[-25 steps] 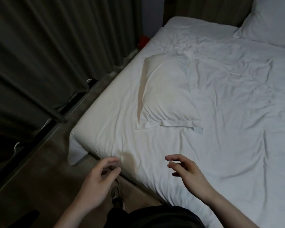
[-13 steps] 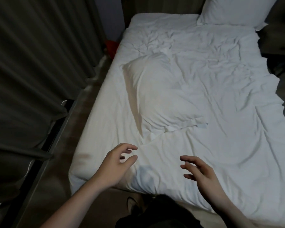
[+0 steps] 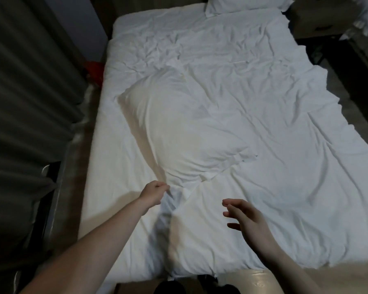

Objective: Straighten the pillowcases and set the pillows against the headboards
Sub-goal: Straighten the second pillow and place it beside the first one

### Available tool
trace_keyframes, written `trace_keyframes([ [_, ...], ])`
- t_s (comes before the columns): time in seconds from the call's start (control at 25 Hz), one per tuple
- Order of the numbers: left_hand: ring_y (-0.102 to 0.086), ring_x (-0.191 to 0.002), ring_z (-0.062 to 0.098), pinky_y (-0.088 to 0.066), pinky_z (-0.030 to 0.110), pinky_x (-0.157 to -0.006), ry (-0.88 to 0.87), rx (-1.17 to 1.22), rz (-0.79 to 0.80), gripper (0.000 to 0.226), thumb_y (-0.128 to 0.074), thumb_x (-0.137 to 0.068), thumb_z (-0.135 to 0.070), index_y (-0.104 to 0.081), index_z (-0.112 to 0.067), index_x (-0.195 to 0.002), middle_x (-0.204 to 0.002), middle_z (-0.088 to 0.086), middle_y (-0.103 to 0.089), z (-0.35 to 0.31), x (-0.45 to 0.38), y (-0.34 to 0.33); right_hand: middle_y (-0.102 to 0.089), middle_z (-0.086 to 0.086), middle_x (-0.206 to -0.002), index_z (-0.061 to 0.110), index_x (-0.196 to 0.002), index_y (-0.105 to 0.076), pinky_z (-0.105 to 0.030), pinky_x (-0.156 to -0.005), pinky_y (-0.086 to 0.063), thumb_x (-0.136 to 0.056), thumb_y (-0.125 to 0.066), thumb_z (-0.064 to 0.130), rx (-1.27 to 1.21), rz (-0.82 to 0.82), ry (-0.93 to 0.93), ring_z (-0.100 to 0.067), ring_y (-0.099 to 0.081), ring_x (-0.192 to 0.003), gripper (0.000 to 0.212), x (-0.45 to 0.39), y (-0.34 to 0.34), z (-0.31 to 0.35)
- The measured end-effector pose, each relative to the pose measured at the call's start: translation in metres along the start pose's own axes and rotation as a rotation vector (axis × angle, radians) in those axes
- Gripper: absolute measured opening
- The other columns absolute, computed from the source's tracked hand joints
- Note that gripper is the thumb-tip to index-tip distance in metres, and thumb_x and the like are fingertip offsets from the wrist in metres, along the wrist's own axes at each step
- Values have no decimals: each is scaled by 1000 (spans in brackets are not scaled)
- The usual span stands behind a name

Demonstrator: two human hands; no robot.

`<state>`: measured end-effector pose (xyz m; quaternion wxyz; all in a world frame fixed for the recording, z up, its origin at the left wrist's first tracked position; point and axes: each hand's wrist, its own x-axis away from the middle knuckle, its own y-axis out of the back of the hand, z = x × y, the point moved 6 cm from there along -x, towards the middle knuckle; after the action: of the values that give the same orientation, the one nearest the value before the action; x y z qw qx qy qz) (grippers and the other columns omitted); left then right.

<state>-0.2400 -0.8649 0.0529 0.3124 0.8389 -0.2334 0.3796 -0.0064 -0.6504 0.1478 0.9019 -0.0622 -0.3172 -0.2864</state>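
Note:
A white pillow (image 3: pixel 179 128) in a loose, wrinkled pillowcase lies slantwise on the left half of the bed, well short of the headboard. My left hand (image 3: pixel 153 193) is curled at the pillowcase's near corner and pinches the fabric there. Over the sheet to the right, my right hand (image 3: pixel 241 217) hovers with its fingers spread and holds nothing, a little short of the pillowcase's open flap (image 3: pixel 245 159). A second white pillow (image 3: pixel 244 4) sits at the far end of the bed by the headboard, partly cut off by the frame's top edge.
The bed (image 3: pixel 285 187) is covered by a crumpled white sheet. Dark curtains (image 3: pixel 30 102) hang along the left side, with a narrow floor strip between them and the bed. Something red (image 3: pixel 94 67) lies on the floor at the far left. A brown box (image 3: pixel 314 20) stands at the far right.
I have moved closer over the foot of the bed. My left hand has reached forward and closed on the pillowcase's near corner. My right hand has stayed open above the sheet.

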Motion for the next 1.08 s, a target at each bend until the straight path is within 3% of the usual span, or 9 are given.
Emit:
trace_keyframes([
  [0.12,-66,-113,27,-59,42,-91,56,-21,10,40,-71,-93,-41,-62,-14,-121,-124,11,-67,-2,-74,0,-78,11,-107,25,-105,-79,-36,-86,-62,-102,-62,20,-14,-89,-52,-9,-75,-98,18,-18,-8,-30],
  [0.24,-66,-115,32,-60,40,-80,97,64,53,69,-74,-86,-56,-55,-10,-134,-121,10,-64,-1,-128,-23,-78,7,-102,24,-101,-81,-37,-84,-62,-101,-64,19,-18,-167,-117,-9,-75,-95,18,-27,-12,-67],
  [0.4,-56,-133,31,-51,42,-105,176,157,88,95,-72,-83,-66,-37,-12,-152,-143,5,-52,6,-174,-55,-78,8,-100,24,-100,-80,-36,-82,-61,-101,-65,18,-19,-238,-208,-12,-76,-97,17,-30,-16,-109],
  [0.6,-64,-122,36,-52,38,-99,-132,-133,-167,62,-65,-94,-47,-62,1,-133,-136,20,-66,-33,-159,-22,-78,7,-107,26,-103,-80,-40,-87,-62,-101,-64,22,-26,-254,-214,-11,-76,-98,16,-13,-29,-107],
  [0.76,-68,-100,17,-50,28,-88,-378,111,-198,32,-68,-94,-35,-77,-9,-111,-106,2,-75,-66,-54,35,-78,9,-107,27,-107,-78,-39,-86,-62,-101,-64,20,11,-251,-87,-12,-75,-100,17,9,-40,-54],
  [0.88,-73,-94,20,-56,35,-88,-362,258,15,23,-74,-91,-30,-81,-9,-100,-99,4,-80,-15,21,49,-77,10,-107,26,-109,-76,-34,-84,-59,-101,-64,19,17,-301,29,-10,-73,-100,16,20,-39,-21],
  [1.0,-75,-108,32,-56,49,-102,-92,297,315,23,-78,-90,-22,-80,-6,-107,-112,13,-79,88,67,22,-73,6,-116,25,-111,-73,-27,-85,-52,-98,-69,29,117,-409,49,-6,-66,-107,14,16,-37,-27],
  [1.08,-76,-99,26,-58,44,-93,77,168,409,43,-88,-78,-39,-79,-7,-105,-107,11,-81,153,83,9,-67,-3,-132,22,-125,-68,-33,-96,-51,-97,-71,38,284,-400,-9,-14,-62,-119,33,-4,-39,-62],
])
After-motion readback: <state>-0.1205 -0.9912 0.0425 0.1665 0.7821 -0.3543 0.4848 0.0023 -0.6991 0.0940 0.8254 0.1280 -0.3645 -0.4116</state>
